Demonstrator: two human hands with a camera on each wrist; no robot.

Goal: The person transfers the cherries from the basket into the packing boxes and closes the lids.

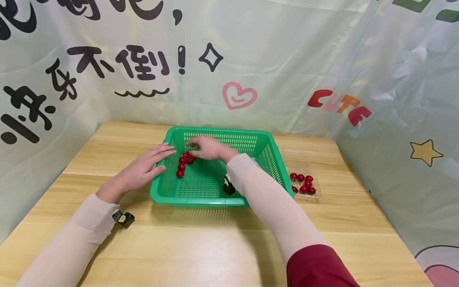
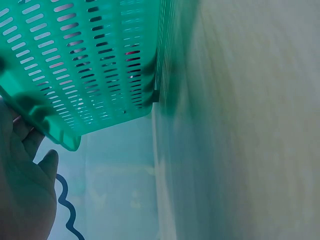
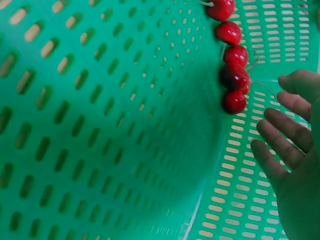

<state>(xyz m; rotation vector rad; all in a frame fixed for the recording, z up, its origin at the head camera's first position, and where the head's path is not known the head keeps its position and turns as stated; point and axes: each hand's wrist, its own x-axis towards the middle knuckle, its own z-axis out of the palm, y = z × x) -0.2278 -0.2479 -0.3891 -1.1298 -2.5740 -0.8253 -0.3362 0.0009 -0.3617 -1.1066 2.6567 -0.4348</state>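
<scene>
Right wrist view: the right hand [image 3: 302, 170] is held fairly wide, with loose fingers apart, and nothing is seen gripped in it. Just beside the fingers, the red cherries [image 3: 229, 32] are lined up in a crooked row inside the green basket [image 1: 201, 201], on its left side. A thin stem [image 3: 268, 88] is pointed at the hand; whether it is touched cannot be told. Each cherry is small and should be very light. The skin is shiny, so it may be slippery, and a loose cherry could be rolled away. If it is real fruit, it could be squashed by a hard pinch. It is best taken gently round its fat sides with the fingertips, or by the stem, which may be pulled off. By the left hand [image 1: 143, 168], the basket's left rim is touched with straight fingers. The basket seems light and a bit bendy, and is best held by its thick rim. Farther out, more cherries [image 1: 307, 186] are seen in a clear box [image 1: 295, 159] on the table [image 1: 215, 247], to the right of the basket.
</scene>
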